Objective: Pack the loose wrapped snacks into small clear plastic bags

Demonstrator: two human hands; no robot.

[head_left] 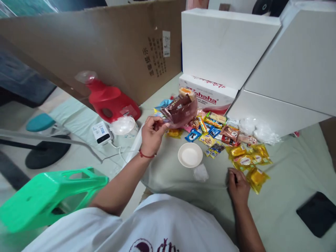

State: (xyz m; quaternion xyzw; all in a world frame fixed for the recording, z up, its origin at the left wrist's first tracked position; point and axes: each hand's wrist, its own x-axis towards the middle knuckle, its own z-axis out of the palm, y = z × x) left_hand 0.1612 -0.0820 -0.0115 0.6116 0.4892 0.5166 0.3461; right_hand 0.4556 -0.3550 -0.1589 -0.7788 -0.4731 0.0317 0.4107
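Observation:
My left hand (153, 135) pinches the near edge of a brown plastic snack package (180, 109), which is lifted over the back of a snack pile. Around it lie small wrapped snacks: blue-wrapped ones (193, 135), a cookie packet (207, 140) and a brown one (230, 133). A white bowl (190, 155) stands between my hands, with a crumpled clear plastic wrapper (201, 173) by its near rim. My right hand (238, 185) rests on the cloth with curled fingers, nothing visible in them, beside several yellow-wrapped snacks (245, 161).
A Wahaha carton (207, 94) and white boxes (228, 45) stand behind the pile, beside a cardboard panel (118, 45). Left are a red jug (110, 101), a wrapper-filled cup (126, 127), a white device (101, 133) and a green stool (52, 192). A black pouch (318, 213) lies right.

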